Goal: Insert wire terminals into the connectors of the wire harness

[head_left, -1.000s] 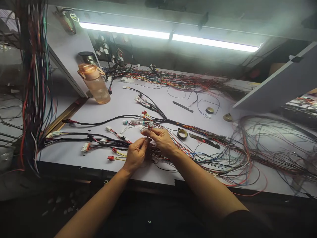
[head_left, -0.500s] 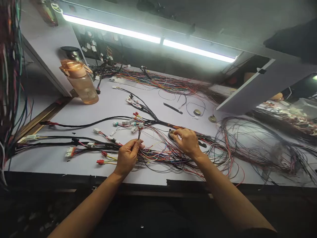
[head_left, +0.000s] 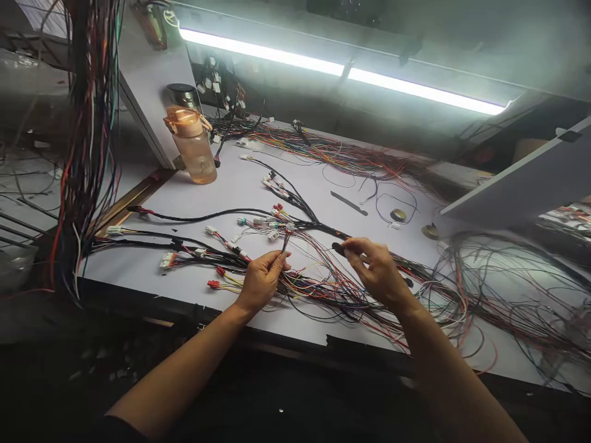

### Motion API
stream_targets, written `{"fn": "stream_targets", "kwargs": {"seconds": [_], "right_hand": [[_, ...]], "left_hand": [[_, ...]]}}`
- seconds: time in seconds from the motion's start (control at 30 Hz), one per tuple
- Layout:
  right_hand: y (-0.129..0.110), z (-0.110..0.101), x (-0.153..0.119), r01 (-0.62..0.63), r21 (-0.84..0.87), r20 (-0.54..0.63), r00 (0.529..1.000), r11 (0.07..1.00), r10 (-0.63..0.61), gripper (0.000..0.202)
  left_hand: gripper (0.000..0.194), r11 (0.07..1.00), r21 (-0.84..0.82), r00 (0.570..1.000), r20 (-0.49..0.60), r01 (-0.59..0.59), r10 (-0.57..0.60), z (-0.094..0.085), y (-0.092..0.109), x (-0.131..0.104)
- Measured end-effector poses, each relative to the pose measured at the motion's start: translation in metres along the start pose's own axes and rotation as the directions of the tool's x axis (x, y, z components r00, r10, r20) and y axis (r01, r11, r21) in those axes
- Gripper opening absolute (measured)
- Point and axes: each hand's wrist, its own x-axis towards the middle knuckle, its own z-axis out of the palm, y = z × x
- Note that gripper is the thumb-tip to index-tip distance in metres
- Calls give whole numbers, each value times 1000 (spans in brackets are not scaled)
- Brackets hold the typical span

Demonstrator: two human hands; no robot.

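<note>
My left hand (head_left: 263,280) is closed round a thin bunch of wires (head_left: 285,244), which stands up from the fist and ends in a small white connector (head_left: 289,227). To its right, my right hand (head_left: 376,271) pinches what looks like a roll of black tape (head_left: 338,248), seen nearly edge-on above the wires. Behind both hands runs a black-taped harness trunk (head_left: 332,231) with several branches. Red connectors (head_left: 213,284) and a wide white connector (head_left: 168,261) lie left of my left hand. Loose coloured wires (head_left: 323,292) spread between and below the hands.
An orange-lidded bottle (head_left: 191,147) stands at the back left beside a hanging wire bundle (head_left: 90,141). Long loose wires (head_left: 318,151) line the back. Tape rolls (head_left: 398,215) and a black strip (head_left: 348,203) lie on the white table (head_left: 221,197). Coiled wires (head_left: 503,271) fill the right.
The view has swung left, so everything sits further right. The black roll has turned from face-on to nearly edge-on in my right hand. My left hand still grips the wires.
</note>
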Motion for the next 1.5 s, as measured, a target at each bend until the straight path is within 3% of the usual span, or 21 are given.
{"fn": "stream_targets", "kwargs": {"seconds": [0.07, 0.13, 0.2, 0.27, 0.37, 0.5, 0.6, 0.73, 0.93, 1.03, 1.2, 1.5], "right_hand": [[15, -6, -5, -104, 89, -69, 992, 991, 110, 23], [33, -15, -12, -209, 228, -200, 946, 951, 255, 27], [47, -26, -20, -237, 364, -295, 888, 901, 352, 30], [50, -34, -27, -225, 429, -314, 871, 875, 378, 31], [33, -31, -31, -209, 491, -210, 914, 846, 348, 29], [-9, 0, -22, -131, 539, -25, 985, 832, 172, 19], [-37, 29, -12, -52, 504, 70, 997, 862, 19, 11], [-56, 59, -3, 8, 475, 59, 997, 880, -41, 7], [-56, 75, 0, 16, 437, 0, 1000, 899, -18, 9], [-54, 77, 0, 59, 422, -23, 998, 905, -54, 7], [-53, 80, 0, 126, 431, -45, 992, 894, -118, 4], [-53, 78, -2, 146, 396, -39, 989, 907, -142, 3]], "left_hand": [[38, 1000, -8, 1000, 3, 12, -12, -1, 0, 0], [40, 1000, -6, 1000, 7, 25, -25, -1, 0, 0], [41, 1000, 8, 1000, 5, 29, -29, -2, -1, 0], [40, 1000, 25, 1000, -6, 20, -19, -2, -1, 2], [39, 999, 36, 1000, -4, 8, -8, -2, -1, 3], [41, 999, 20, 999, 42, 28, -29, 0, 2, 2], [36, 1000, 22, 997, 77, -1, -1, 0, 3, 1], [38, 997, 32, 991, 116, -65, 60, -6, 9, -2], [51, 996, 44, 985, 157, -75, 67, -10, 16, -6], [46, 995, 52, 988, 136, -83, 75, -8, 13, -5], [45, 1000, 26, 998, 60, 8, -10, -5, 8, -5], [27, 992, -114, 998, 54, 46, -41, -5, 8, -3]]}}
